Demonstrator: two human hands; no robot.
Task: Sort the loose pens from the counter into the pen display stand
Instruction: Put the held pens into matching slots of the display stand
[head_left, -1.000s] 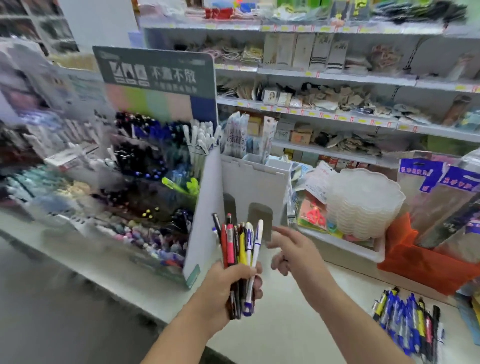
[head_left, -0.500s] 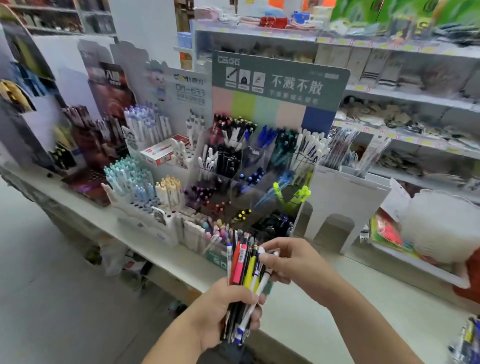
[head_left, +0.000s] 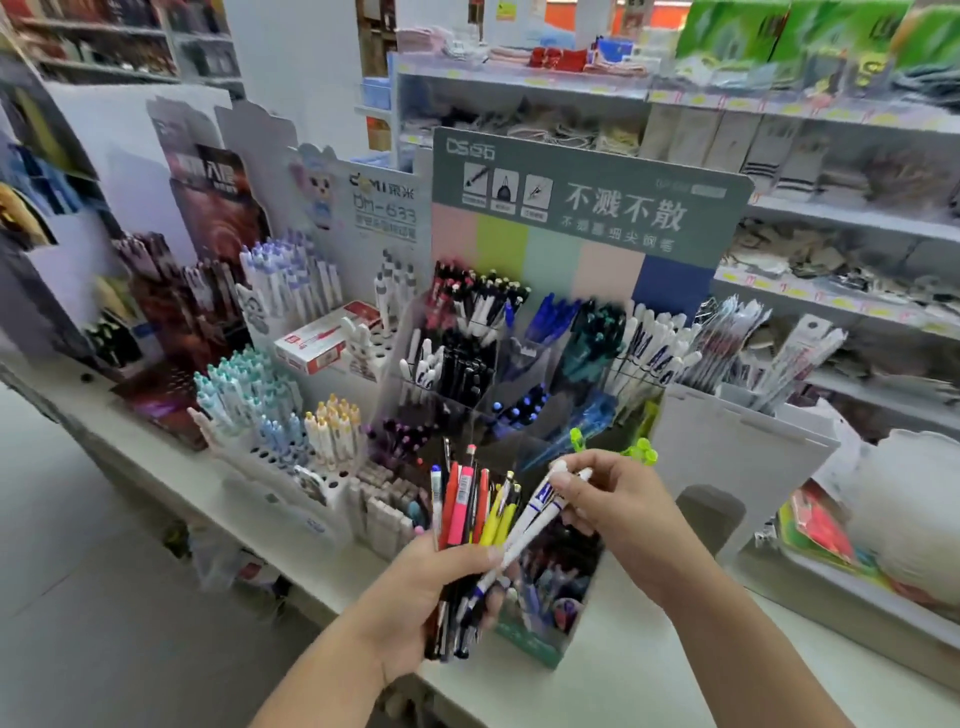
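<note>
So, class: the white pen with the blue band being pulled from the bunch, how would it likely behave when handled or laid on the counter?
The white pen looks stiff: it stays straight though the right hand pinches only its top. It is probably light, since fingertips alone lift it. Its round barrel might roll on the flat counter, though a clip, if it has one, would check that.

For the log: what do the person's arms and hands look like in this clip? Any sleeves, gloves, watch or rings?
Both forearms are bare as far as the frame shows, with no sleeve edge in view. The left hand and right hand wear no gloves. No watch, bracelet or ring can be seen on either wrist or on the fingers that show. The nails look short and unpainted, though the picture is slightly soft.
</note>
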